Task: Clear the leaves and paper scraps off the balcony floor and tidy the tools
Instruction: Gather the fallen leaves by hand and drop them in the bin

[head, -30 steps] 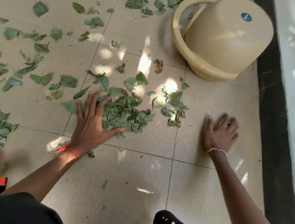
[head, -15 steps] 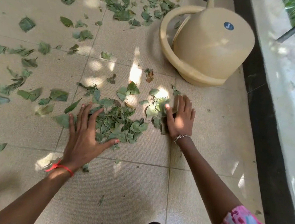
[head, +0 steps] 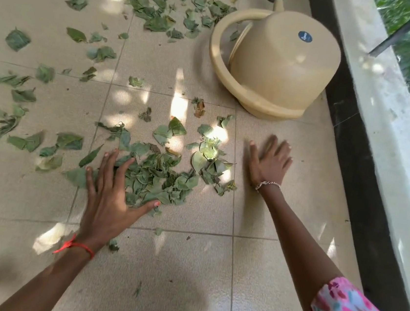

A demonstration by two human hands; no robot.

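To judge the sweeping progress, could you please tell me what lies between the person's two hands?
In the head view, a loose pile of green leaves lies between the left hand and the right hand.

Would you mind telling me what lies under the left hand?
The left hand lies flat with its fingers on the edge of the leaf pile. Whatever sits beneath the palm is covered.

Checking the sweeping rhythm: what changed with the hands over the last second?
The right hand swept left into the right edge of the leaf pile, then drew back onto bare tile, holding nothing. The left hand stayed flat on the pile's left edge; the beige watering can stayed put.
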